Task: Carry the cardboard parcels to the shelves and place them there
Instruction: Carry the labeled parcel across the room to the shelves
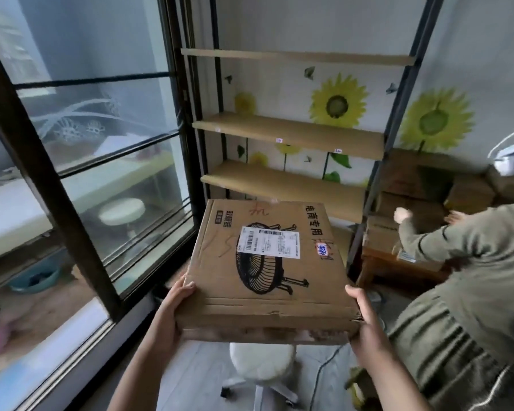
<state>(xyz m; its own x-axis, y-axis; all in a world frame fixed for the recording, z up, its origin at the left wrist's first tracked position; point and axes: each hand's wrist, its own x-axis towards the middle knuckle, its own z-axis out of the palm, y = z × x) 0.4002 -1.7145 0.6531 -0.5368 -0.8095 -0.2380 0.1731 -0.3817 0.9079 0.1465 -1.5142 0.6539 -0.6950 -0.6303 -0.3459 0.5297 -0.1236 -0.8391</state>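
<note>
A white round stool [263, 361] stands on the pale floor, low in the view. Sunflower decals [337, 102] dot the white wall. On the left, a dark-framed glass sliding door [80, 161] reflects a second stool. At the right edge, another person in an olive striped sweater [469, 292] bends forward, arms stretched out.

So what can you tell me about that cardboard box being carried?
The cardboard box is flat, wide and brown, held roughly level in front of the shelves. Its top carries a black line drawing of a fan, a white shipping label, printed characters and red scribbles. The near edge looks creased and scuffed. The left hand and right hand grip its near corners; nothing else touches it.
</note>
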